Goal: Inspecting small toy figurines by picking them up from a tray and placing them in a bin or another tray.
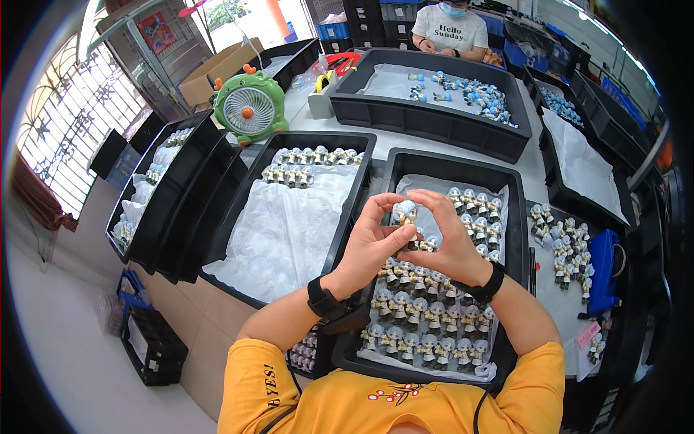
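Between my two hands is a small figurine (406,212) with pale hair and a white and gold outfit, held upright. My left hand (367,249) is closed on it, thumb across its front and index finger by its head. My right hand (454,242) curves round the other side, its fingertips at the head and its thumb low down; its grip is partly hidden. Below them, a black tray (506,177) lined with white sheet holds rows of similar figurines (426,346). To the left, another black tray (365,155) has two short rows of them at its far end.
A green frog-shaped fan (249,107) stands at the far left. Beyond is a large black tray (426,119) of blue-haired pieces, with a masked person (452,32) behind it. More figurines (567,249) lie at right beside a blue box (603,271). Stacked trays (195,195) stand on the left.
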Demonstrator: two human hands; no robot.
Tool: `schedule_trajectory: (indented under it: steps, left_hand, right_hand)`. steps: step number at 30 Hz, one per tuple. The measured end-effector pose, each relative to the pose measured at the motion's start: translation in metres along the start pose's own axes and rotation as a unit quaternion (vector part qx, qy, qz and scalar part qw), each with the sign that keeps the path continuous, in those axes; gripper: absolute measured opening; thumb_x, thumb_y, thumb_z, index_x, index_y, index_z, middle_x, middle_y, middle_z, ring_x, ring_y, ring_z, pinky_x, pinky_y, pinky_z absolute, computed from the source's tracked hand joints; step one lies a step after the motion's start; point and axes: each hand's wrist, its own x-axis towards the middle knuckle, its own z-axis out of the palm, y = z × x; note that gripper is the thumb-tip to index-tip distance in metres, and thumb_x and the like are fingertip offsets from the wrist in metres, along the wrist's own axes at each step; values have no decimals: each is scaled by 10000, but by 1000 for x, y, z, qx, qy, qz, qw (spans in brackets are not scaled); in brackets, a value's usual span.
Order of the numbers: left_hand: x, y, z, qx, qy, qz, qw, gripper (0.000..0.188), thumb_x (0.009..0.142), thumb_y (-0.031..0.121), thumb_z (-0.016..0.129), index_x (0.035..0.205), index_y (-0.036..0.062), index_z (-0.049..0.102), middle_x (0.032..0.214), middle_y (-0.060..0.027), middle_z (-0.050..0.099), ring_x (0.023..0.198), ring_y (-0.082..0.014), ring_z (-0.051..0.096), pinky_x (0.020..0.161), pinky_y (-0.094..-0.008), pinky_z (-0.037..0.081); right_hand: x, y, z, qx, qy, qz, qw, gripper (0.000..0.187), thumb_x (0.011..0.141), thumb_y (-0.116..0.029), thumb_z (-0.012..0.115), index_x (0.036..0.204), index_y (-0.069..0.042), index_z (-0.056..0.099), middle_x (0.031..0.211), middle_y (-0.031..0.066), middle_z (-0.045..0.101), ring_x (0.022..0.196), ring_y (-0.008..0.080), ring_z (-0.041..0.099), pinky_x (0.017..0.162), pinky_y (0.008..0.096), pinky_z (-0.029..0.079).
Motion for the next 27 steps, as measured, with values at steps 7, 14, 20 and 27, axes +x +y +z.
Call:
schedule_trajectory:
  steps: [7,14,20,27]
  left_hand:
    - [1,5,0,-49,-14,-26,998,394,942,178,577,1255,48,377,1138,-80,495,973,-191,641,769,-275,534]
    - [-1,9,0,-56,-14,-36,998,427,948,205,568,1296,50,374,1187,-96,521,1037,-211,620,844,-315,516]
    - [1,5,-4,-87,1,-47,995,406,951,199,568,1294,49,413,1117,-67,582,981,-143,621,829,-289,514]
    - [3,2,-6,-109,-4,-61,992,403,956,188,560,1317,53,442,1114,-35,610,978,-107,608,840,-276,502]
  right_hand:
    - [-3,5,-1,43,-11,34,998,776,636,-176,845,1297,-79,451,1299,114,475,1227,278,449,1025,382,358]
    - [0,-4,-5,72,-10,65,995,697,649,-190,836,1243,-74,489,1249,122,508,1204,308,461,1017,399,364]
    - [-1,-1,-6,94,-8,93,991,698,664,-199,831,1260,-92,482,1243,96,501,1205,267,464,1007,385,378]
    - [-2,0,-6,97,-4,105,990,719,665,-191,816,1284,-110,459,1247,52,505,1156,188,495,960,349,374]
